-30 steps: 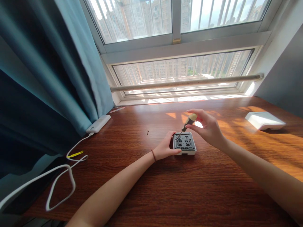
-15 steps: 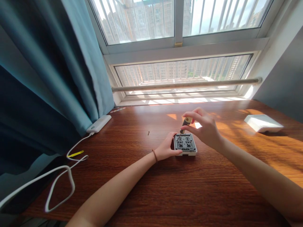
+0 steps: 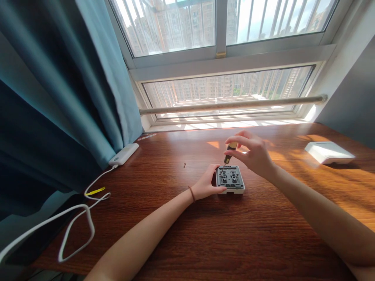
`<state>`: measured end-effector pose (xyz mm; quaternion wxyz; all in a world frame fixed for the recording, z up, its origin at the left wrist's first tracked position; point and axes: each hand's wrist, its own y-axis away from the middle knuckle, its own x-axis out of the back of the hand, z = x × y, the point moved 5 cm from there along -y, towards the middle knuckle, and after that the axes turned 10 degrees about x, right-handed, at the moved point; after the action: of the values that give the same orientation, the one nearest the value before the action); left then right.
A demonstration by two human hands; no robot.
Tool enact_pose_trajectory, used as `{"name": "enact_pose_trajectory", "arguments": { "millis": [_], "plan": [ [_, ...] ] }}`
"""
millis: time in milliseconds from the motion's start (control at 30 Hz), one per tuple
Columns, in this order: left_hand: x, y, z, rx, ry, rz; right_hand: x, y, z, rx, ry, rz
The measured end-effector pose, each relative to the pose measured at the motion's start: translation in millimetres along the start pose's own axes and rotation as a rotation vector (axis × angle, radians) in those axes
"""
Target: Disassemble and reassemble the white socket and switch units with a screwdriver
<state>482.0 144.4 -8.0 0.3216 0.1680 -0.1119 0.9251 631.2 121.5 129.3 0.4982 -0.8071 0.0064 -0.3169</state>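
Observation:
On the wooden table lies a square wall switch (image 3: 237,182), its grey inner frame facing up on a white base. My left hand (image 3: 206,184) grips it from the left, thumb along the front edge and fingers at the back left corner. Above it, my right hand (image 3: 254,153) pinches the handle of a screwdriver (image 3: 227,158). The screwdriver is tilted, and its tip reaches down to the left side of the frame; the exact contact point is too small to make out. A small screw (image 3: 184,165) lies left of the switch.
A white box-like piece (image 3: 329,152) lies on the table (image 3: 187,234) at the right. At the left are a white power strip (image 3: 123,154), its looping white cable (image 3: 91,222) and a yellow strip (image 3: 96,191). A blue curtain (image 3: 96,78) hangs there; a window stands behind.
The right hand's fingers have shifted slightly on the screwdriver handle, and more of the screwdriver shows below them. The left hand still holds the switch. The view has shifted a little.

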Motion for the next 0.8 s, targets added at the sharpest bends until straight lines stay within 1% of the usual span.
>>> {"name": "enact_pose_trajectory", "arguments": {
  "millis": [67,133,167,200,267,367,433,500,600,667,733,800],
  "plan": [
    [-0.5,0.4,0.7,0.001,-0.003,-0.011,0.9,0.0,8.6,-0.072,-0.168,-0.047],
    [-0.5,0.5,0.4,0.007,0.001,-0.013,-1.0,0.3,12.6,-0.115,-0.420,-0.117],
    [-0.3,0.4,-0.1,0.010,0.006,-0.010,-1.7,0.6,13.3,-0.126,-0.512,-0.139],
    [-0.3,0.4,-0.7,0.013,0.014,-0.009,-2.0,0.8,13.8,-0.130,-0.552,-0.145],
    [-0.3,0.4,-1.8,0.019,0.029,-0.009,-1.4,0.8,14.5,-0.114,-0.494,-0.122],
    [0.0,0.4,-3.2,0.030,0.039,-0.006,2.2,0.7,17.6,-0.088,-0.285,-0.016],
    [0.1,0.5,-3.8,0.035,0.039,-0.006,6.3,1.3,22.6,-0.110,-0.170,0.069],
    [0.3,0.5,-4.0,0.035,0.035,-0.005,9.2,2.1,28.5,-0.155,-0.123,0.109],
    [0.5,0.5,-4.1,0.038,0.032,-0.001,8.0,1.8,32.5,-0.197,-0.213,0.077],
    [0.5,0.6,-3.8,0.038,0.031,-0.001,5.0,1.4,30.1,-0.195,-0.263,0.042],
    [0.4,0.6,-3.5,0.037,0.024,0.001,1.5,1.5,24.6,-0.164,-0.236,0.010],
    [0.4,0.8,-3.4,0.034,0.018,0.001,-0.9,2.4,18.1,-0.106,-0.151,0.004]
  ]
}}
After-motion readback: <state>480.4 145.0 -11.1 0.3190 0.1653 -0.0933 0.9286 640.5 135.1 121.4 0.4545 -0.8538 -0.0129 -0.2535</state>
